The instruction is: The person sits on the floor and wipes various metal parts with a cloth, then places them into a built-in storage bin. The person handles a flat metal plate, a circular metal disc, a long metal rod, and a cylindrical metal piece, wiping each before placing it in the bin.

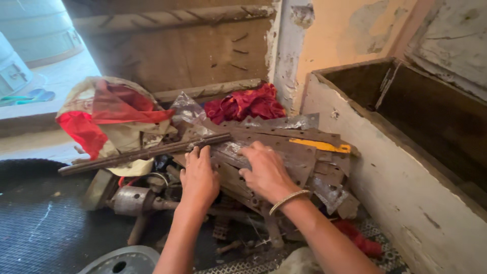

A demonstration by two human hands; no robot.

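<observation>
- A view from above of two bare hands on a heap of rusty scrap metal on the floor.
- The left hand (199, 176) lies palm down on the heap, fingers (195, 155) held close together, tips touching a long dark metal bar (144, 151).
- The bar lies across the heap, slanting down to the left.
- The right hand (266, 170) rests flat on a stack of rusty perforated plates (299, 152), fingers (249, 152) slightly spread and pressing on the top plate. A thin bangle (290, 199) circles its wrist.
- One plate carries a yellow strip (320, 145) near its right end.
- The plates sit in the middle of the picture, just beside a worn white wooden box (401, 187) on the right.
- Below the left hand lies a grey metal cylinder (131, 199) among other parts.
- Behind the heap lie a red and cream bag (109, 114) at the left and a crumpled red cloth (246, 104) against the wall.
- A dark mat (45, 223) covers the floor at lower left.
</observation>
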